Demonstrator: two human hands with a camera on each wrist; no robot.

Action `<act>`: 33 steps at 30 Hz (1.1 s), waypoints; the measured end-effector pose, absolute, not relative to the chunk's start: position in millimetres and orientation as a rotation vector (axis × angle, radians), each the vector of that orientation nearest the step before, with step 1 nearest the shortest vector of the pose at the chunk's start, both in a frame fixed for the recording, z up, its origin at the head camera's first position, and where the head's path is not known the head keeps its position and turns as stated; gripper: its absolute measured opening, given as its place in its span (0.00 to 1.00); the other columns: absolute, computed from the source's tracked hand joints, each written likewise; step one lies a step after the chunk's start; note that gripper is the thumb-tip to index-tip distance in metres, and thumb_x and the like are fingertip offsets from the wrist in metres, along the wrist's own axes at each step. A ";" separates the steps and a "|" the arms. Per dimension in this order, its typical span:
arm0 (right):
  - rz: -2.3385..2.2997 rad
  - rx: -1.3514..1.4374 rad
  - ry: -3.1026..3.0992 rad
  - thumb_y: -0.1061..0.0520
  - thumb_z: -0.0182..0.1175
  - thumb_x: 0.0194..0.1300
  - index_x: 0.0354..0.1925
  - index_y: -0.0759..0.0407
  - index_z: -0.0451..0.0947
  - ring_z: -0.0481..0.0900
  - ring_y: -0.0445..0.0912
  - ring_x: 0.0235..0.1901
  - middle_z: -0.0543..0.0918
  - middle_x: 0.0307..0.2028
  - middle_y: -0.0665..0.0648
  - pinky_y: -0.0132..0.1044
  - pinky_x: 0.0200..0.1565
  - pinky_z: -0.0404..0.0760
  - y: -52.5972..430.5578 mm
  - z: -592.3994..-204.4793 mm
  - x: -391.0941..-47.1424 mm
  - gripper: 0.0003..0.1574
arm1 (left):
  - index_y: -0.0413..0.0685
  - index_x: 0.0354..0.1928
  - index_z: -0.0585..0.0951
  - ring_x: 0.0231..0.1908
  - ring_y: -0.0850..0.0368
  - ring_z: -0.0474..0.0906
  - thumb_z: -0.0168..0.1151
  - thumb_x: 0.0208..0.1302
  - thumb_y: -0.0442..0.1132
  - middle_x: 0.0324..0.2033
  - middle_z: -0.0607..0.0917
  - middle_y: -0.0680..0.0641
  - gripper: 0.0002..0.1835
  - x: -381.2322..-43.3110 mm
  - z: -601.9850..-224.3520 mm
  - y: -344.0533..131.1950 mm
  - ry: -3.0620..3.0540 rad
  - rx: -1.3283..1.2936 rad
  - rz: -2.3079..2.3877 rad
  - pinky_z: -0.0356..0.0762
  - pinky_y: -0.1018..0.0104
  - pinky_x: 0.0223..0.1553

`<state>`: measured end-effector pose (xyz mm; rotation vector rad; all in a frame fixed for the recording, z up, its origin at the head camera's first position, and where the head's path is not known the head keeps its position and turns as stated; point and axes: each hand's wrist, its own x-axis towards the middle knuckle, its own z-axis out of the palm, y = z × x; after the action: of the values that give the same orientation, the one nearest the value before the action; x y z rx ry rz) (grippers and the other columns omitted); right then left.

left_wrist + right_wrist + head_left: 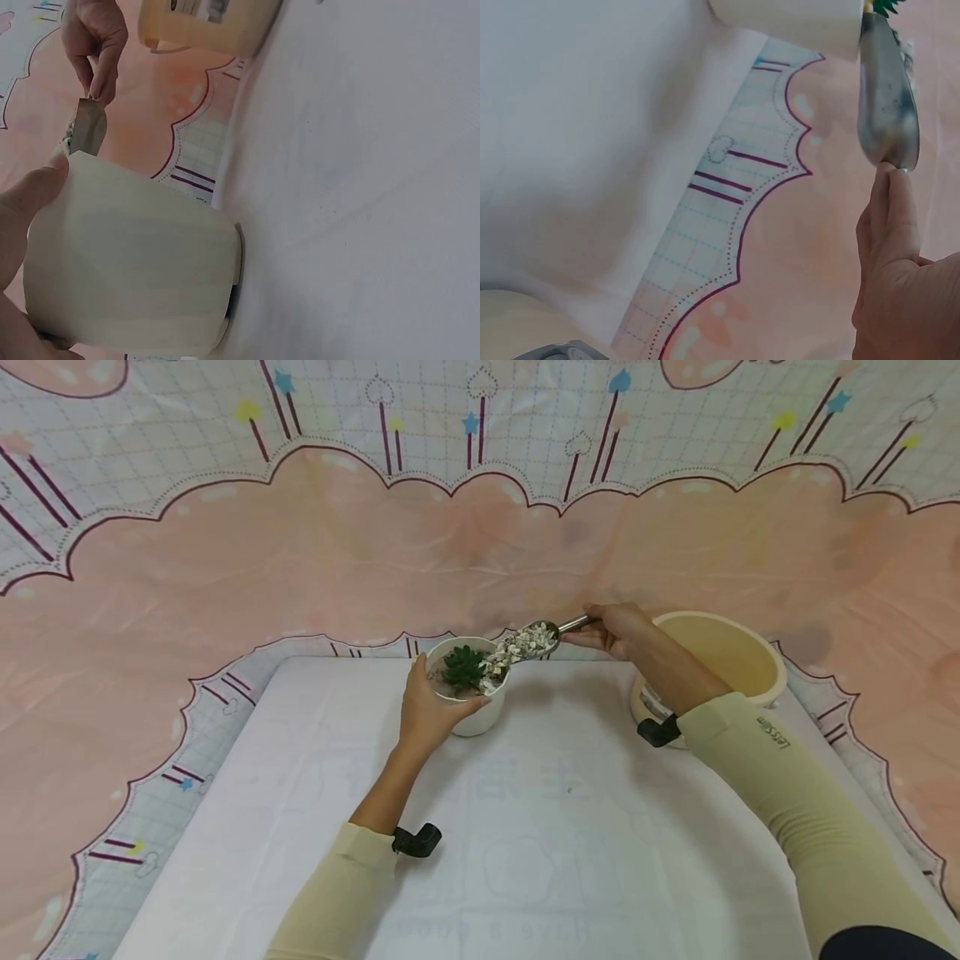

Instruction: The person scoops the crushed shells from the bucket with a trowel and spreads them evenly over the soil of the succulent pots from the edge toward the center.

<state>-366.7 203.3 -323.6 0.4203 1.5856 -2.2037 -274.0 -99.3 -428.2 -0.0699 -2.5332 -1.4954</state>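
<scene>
A white flowerpot (480, 720) holds a small green succulent (462, 667) at the far edge of the white table. My left hand (431, 706) grips the pot from its near left side, thumb and fingers at the rim. In my right hand (618, 628) is a metal scoop (889, 97), held by its handle. The scoop is heaped with pale, mixed-colour gravel (531, 642), and its tip lies over the pot's right rim. Some of that gravel sits inside the pot beside the succulent. In the left wrist view the pot wall hides the plant.
A large cream bucket (772, 681) stands at the right, behind and under the right forearm. The white tabletop (525, 860) stretches toward me. Past its far edge hangs a pink patterned cloth (375, 560).
</scene>
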 end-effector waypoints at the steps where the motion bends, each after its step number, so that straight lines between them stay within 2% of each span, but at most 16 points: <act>1: -2.202 0.421 1.590 0.57 0.45 0.86 0.62 0.71 0.69 0.91 0.56 0.27 0.88 0.30 0.69 0.41 0.41 0.88 203.1 -323.6 -366.8 0.19 | 0.36 0.83 0.49 0.78 0.35 0.54 0.85 0.53 0.52 0.80 0.56 0.33 0.67 -274.4 -429.1 -100.3 -2.528 -0.072 -1.497 0.60 0.39 0.73; 9: -2.202 0.425 1.608 0.57 0.46 0.86 0.63 0.70 0.69 0.91 0.55 0.28 0.88 0.31 0.68 0.41 0.42 0.88 202.7 -324.0 -366.8 0.19 | 0.36 0.82 0.53 0.75 0.35 0.60 0.86 0.51 0.51 0.77 0.63 0.33 0.66 -277.5 -428.6 -106.5 -2.514 -0.096 -1.493 0.63 0.40 0.71; 18: -2.208 0.458 1.606 0.56 0.46 0.86 0.75 0.68 0.61 0.91 0.55 0.28 0.88 0.31 0.67 0.40 0.43 0.87 202.1 -323.6 -367.0 0.28 | 0.38 0.81 0.57 0.73 0.38 0.65 0.88 0.49 0.49 0.74 0.68 0.35 0.65 -282.1 -426.5 -117.5 -2.545 -0.195 -1.525 0.66 0.40 0.69; 21: -2.208 0.461 1.606 0.56 0.45 0.86 0.76 0.69 0.60 0.91 0.55 0.28 0.88 0.31 0.67 0.40 0.43 0.87 202.8 -323.6 -367.7 0.29 | 0.39 0.83 0.53 0.75 0.38 0.62 0.86 0.51 0.49 0.76 0.64 0.36 0.65 -282.8 -425.9 -120.0 -2.581 -0.211 -1.556 0.64 0.39 0.71; 27: -2.206 0.451 1.612 0.57 0.45 0.86 0.71 0.70 0.65 0.91 0.56 0.28 0.88 0.30 0.68 0.40 0.43 0.87 202.9 -321.2 -367.8 0.25 | 0.39 0.84 0.40 0.79 0.38 0.50 0.83 0.55 0.49 0.81 0.48 0.35 0.70 -275.9 -423.9 -106.0 -2.568 -0.168 -1.604 0.57 0.39 0.74; 33: -2.203 0.429 1.618 0.57 0.45 0.86 0.66 0.73 0.68 0.91 0.56 0.27 0.88 0.31 0.69 0.40 0.42 0.87 203.6 -321.0 -368.7 0.22 | 0.35 0.83 0.43 0.77 0.34 0.54 0.86 0.50 0.54 0.79 0.51 0.32 0.73 -273.5 -427.5 -87.4 -2.520 -0.036 -1.455 0.61 0.40 0.72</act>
<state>-368.7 203.6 -321.0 0.4295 1.6175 -2.2034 -273.5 -87.4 -427.5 -0.0357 -2.5200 -1.4550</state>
